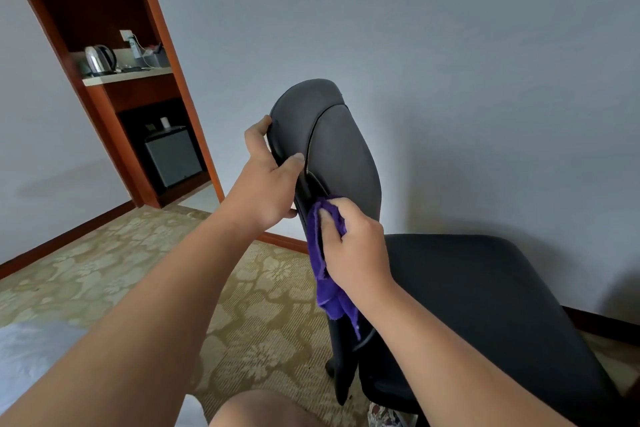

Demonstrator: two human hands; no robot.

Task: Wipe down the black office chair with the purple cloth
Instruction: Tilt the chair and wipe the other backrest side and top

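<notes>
The black office chair (346, 156) stands in front of me, its backrest upright at centre and its seat (485, 295) low on the right. My left hand (266, 180) grips the backrest's left edge, thumb across the front and fingers curled behind. My right hand (353, 246) holds the bunched purple cloth (323, 267) against the lower left edge of the backrest, where it meets the back support. The cloth's loose end hangs down below my hand. The chair's base is mostly hidden by the seat and my arm.
A wooden alcove (114, 94) at the left holds a kettle (98, 59) on a shelf and a small fridge (173, 156) below. Patterned carpet (138, 270) covers the floor. A plain wall is close behind the chair. My knee (263, 409) shows at the bottom.
</notes>
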